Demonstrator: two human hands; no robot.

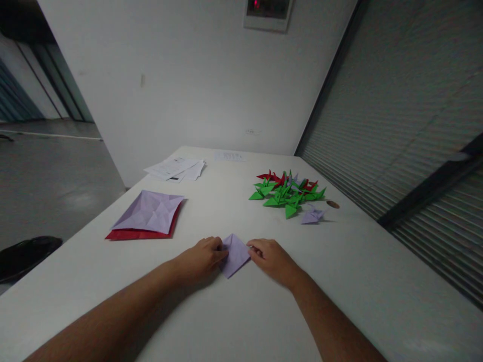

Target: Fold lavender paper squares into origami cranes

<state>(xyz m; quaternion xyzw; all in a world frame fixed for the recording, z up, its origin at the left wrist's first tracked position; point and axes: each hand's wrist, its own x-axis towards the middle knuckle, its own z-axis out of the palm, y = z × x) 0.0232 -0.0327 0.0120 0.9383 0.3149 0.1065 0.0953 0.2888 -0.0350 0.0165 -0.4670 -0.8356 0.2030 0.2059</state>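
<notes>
A small folded lavender paper [236, 255] lies on the white table between my two hands, one corner pointing away from me. My left hand [206, 255] is closed at its left edge, thumb and fingers on the paper. At the right corner, my right hand [269, 256] pinches the paper between curled fingers and thumb. Creased lavender sheets [149, 212] rest on red sheets [139, 235] to the left. Beyond my right hand sits a cluster of folded paper cranes, green [277, 199], red and lavender, with one lavender crane [313, 216] at its near edge.
Printed papers [175, 168] lie at the table's back left, and another sheet [229, 156] is near the wall. A round hole [332, 204] is in the table [241, 327] right of the cranes. Blinds [407, 100] border the right side. A black object [28, 256] is at lower left.
</notes>
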